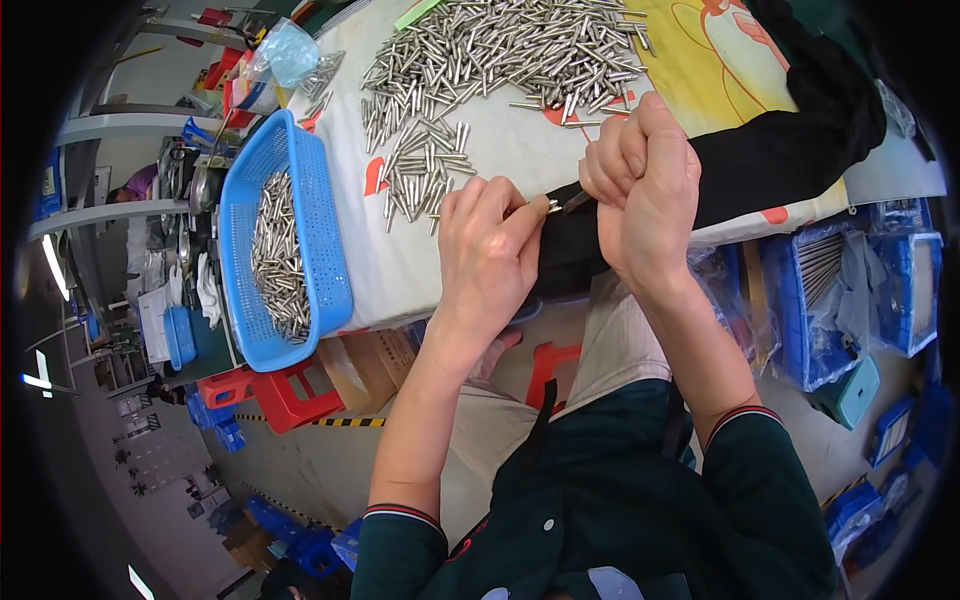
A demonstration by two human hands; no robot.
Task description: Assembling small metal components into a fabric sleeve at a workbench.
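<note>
My left hand (486, 250) is closed, pinching a small silvery metal pin (553, 206) whose tip shows past the thumb and forefinger. In my right fist (648, 190) is a slim dark pointed tool (576, 202); the fingers hide its handle, so its exact kind is unclear. The tool's tip meets or nearly meets the pin's end. Beneath both hands a black cloth (760, 165) runs along the near table edge. Beyond them, a large heap of similar metal pins (500, 55) spreads over the white and yellow table cover (385, 275).
To the left stands a blue perforated basket (325, 240) with more metal pins inside. A plastic bag (290, 55) lies behind it. Below the table are a red stool (290, 400) and a cardboard box (370, 365). Blue crates (790, 330) with rods and plastic stand at right.
</note>
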